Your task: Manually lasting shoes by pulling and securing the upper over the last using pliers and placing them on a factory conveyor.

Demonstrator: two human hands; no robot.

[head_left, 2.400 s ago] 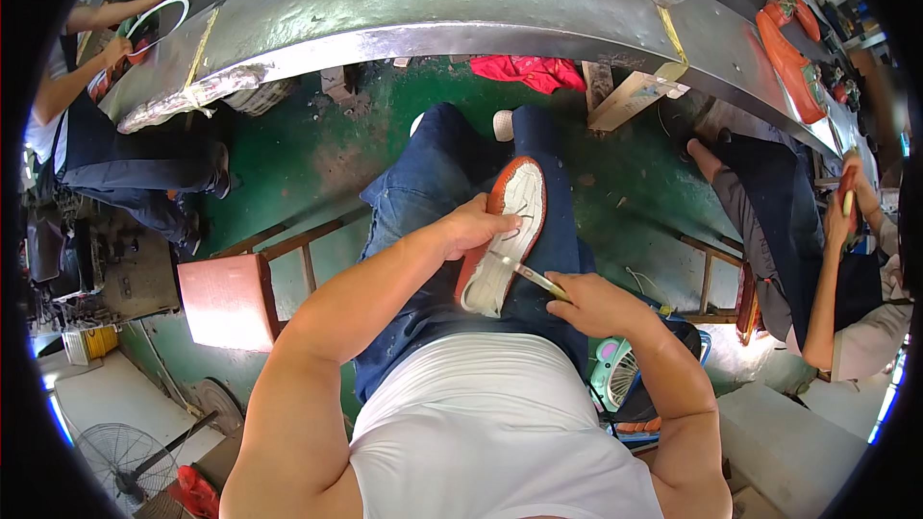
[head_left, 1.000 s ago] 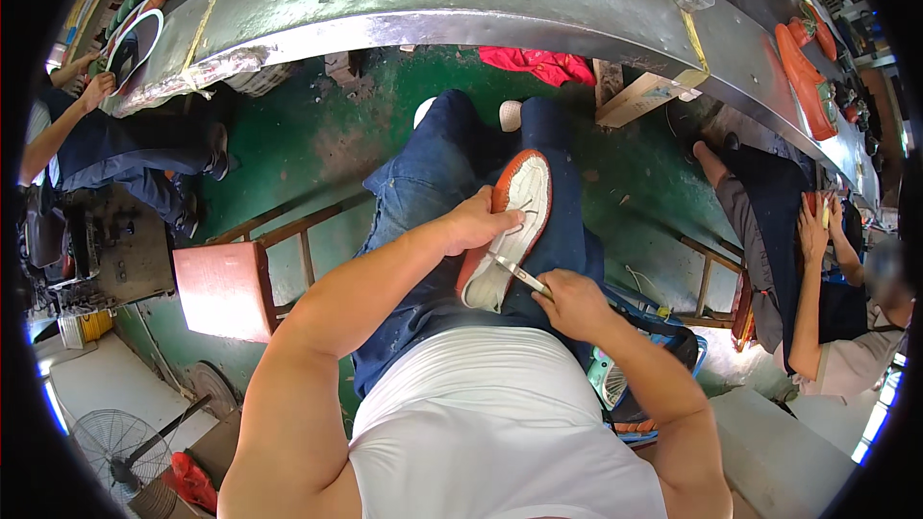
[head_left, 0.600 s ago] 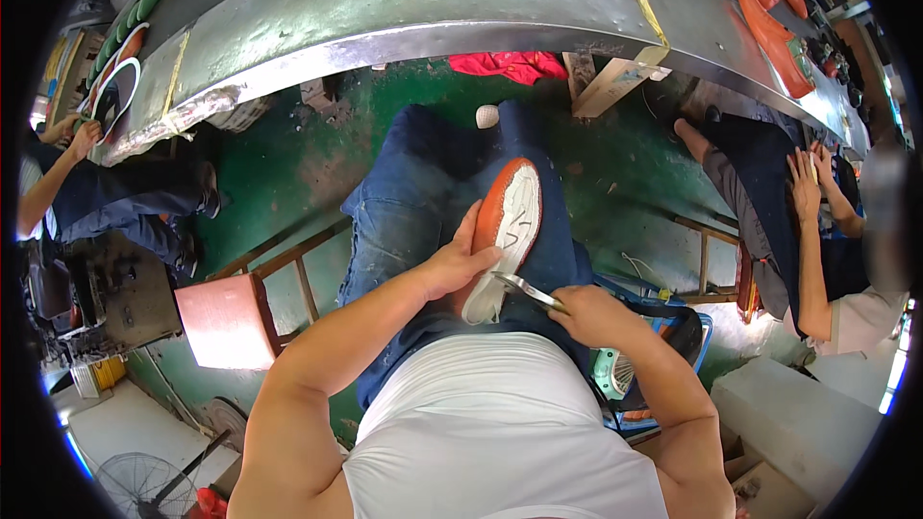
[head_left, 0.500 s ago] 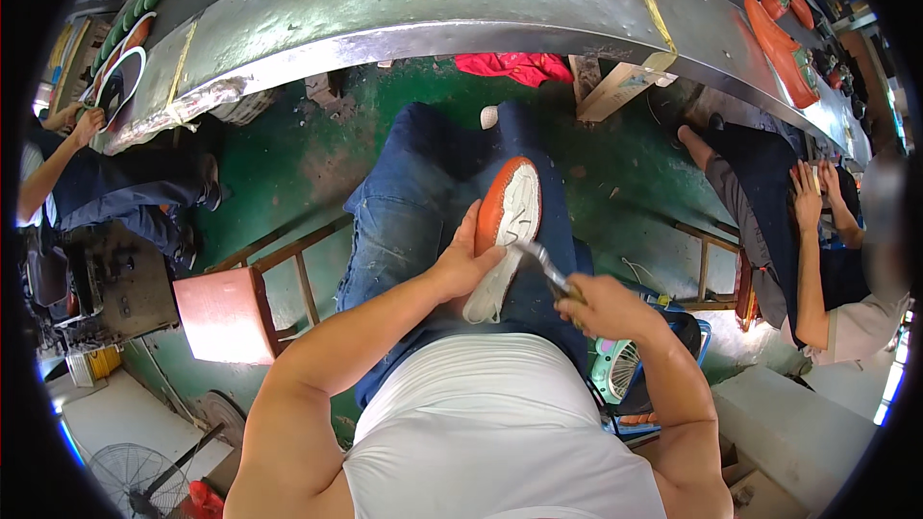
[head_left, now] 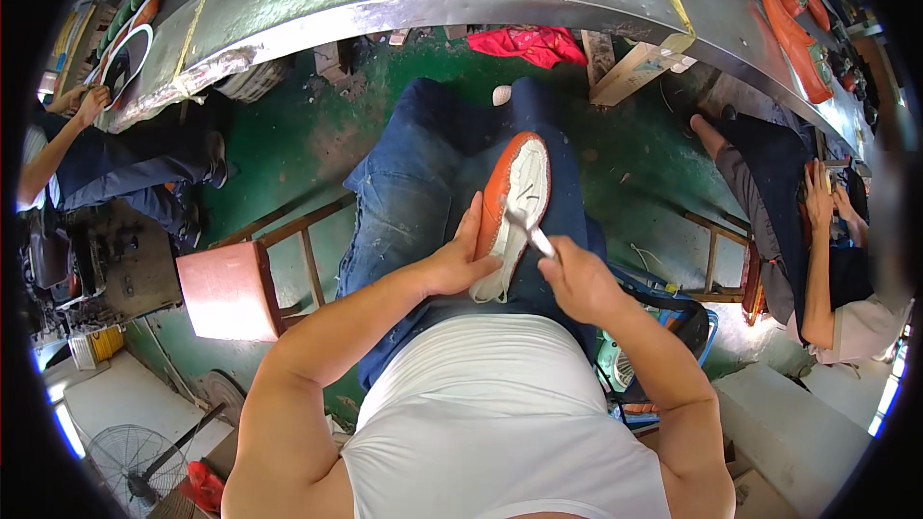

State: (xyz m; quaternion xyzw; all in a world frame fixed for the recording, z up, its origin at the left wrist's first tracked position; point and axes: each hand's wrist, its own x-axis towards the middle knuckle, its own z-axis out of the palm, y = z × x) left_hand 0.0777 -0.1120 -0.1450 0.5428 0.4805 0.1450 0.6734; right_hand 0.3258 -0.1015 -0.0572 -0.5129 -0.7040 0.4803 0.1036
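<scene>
An orange shoe upper point(head_left: 497, 185) on a last lies upside down across my thighs, toe pointing away from me. Its pale inner sole point(head_left: 528, 178) faces up, with the orange edge folded around it. My left hand point(head_left: 459, 260) is wrapped around the shoe's left side, thumb near the heel end. In my right fist point(head_left: 583, 281) is a shiny steel hand tool point(head_left: 541, 243) with a forked-looking head; whether it is pincers or a hammer is unclear. The head is over the middle of the sole, touching it or very close.
Ahead runs a metal bench point(head_left: 404, 14) with orange shoes point(head_left: 796, 48) at right. A pink-topped stool point(head_left: 229, 293) stands at left, a small green fan point(head_left: 615, 365) by my right side. People sit on both sides. Red cloth point(head_left: 529, 45) lies under the bench.
My right hand has moved left and up, bringing the tool's head further up the sole. The shoe has shifted slightly up and right in view, with my left hand still around it.
</scene>
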